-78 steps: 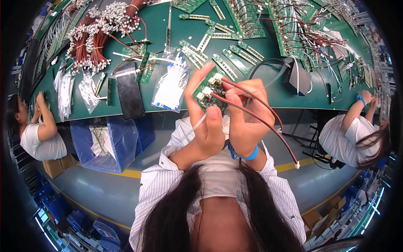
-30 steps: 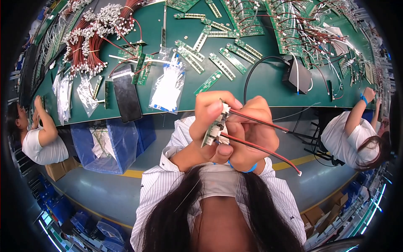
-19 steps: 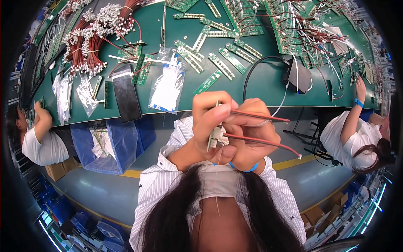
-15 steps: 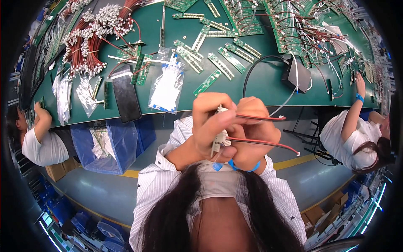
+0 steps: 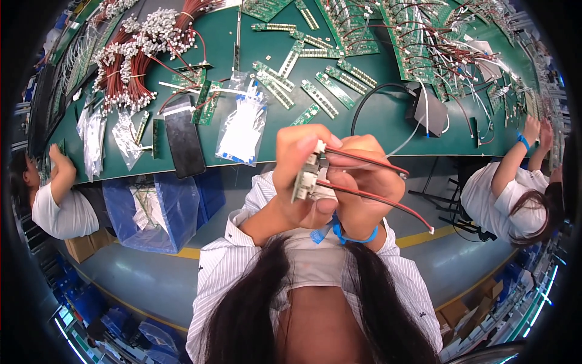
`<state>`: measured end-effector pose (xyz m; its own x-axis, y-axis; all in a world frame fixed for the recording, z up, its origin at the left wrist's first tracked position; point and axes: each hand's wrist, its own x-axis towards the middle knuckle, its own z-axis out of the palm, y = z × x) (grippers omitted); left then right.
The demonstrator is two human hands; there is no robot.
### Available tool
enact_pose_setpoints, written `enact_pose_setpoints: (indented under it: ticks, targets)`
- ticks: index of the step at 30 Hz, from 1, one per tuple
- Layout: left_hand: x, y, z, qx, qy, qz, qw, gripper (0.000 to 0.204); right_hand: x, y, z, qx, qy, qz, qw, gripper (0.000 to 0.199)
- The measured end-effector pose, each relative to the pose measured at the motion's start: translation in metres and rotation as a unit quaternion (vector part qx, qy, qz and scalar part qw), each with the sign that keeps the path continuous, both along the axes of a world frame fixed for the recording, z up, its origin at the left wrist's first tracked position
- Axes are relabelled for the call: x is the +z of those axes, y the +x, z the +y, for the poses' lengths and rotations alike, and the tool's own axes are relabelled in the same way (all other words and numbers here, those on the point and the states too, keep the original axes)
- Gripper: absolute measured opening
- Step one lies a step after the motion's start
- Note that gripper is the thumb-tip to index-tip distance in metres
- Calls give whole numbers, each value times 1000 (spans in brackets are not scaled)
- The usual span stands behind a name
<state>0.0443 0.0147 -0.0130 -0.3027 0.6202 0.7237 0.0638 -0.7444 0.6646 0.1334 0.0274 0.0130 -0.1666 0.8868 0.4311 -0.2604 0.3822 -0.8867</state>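
Observation:
Above the front edge of the table, my left hand [image 5: 294, 173] is closed on a small circuit board [image 5: 301, 187], held on edge between thumb and fingers. White connectors [image 5: 309, 181] line its side facing my right hand. Two red-and-black wire leads [image 5: 379, 198] run from these connectors across the front of my right hand, their small white plugs hanging free. My right hand [image 5: 370, 182] is curled closed against the board; what its fingertips pinch is hidden. Below the hands shows a blue tab [image 5: 317, 236], apparently the end of a flat cable.
Green circuit strips [image 5: 318, 99] lie scattered over the table [image 5: 254, 194]. Bundled red wires [image 5: 124, 70], a black phone-like slab [image 5: 183, 142] and a bag of white-and-blue flat cables [image 5: 242, 127] are at left. A black box [image 5: 427, 109] stands right. Co-workers [image 5: 506, 188] sit on both sides.
The board has turned in my left hand, so its connectors show more plainly. Both hands have shifted slightly, and the right fingers have moved beneath the leads. The right co-worker's second hand now shows.

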Motion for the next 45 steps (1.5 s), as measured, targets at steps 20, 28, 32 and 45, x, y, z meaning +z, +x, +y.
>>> enact_pose_setpoints:
  ticks: [20, 28, 32, 45]
  targets:
    - [0, -17, -10, -32, -197, -80, 977, 46, -16, -14, 0, -3, -83, 76, 994, 10]
    - [3, -41, -5, 122, -197, 61, 971, 39, -41, -24, -15, 154, -263, 74, 950, 23]
    - [0, -58, -12, 68, -262, -75, 960, 29, -58, -21, -15, 172, -240, -23, 955, 20]
    - [-20, -65, -31, -168, -409, -222, 869, 29, -58, -28, 2, 182, -214, -135, 950, 17]
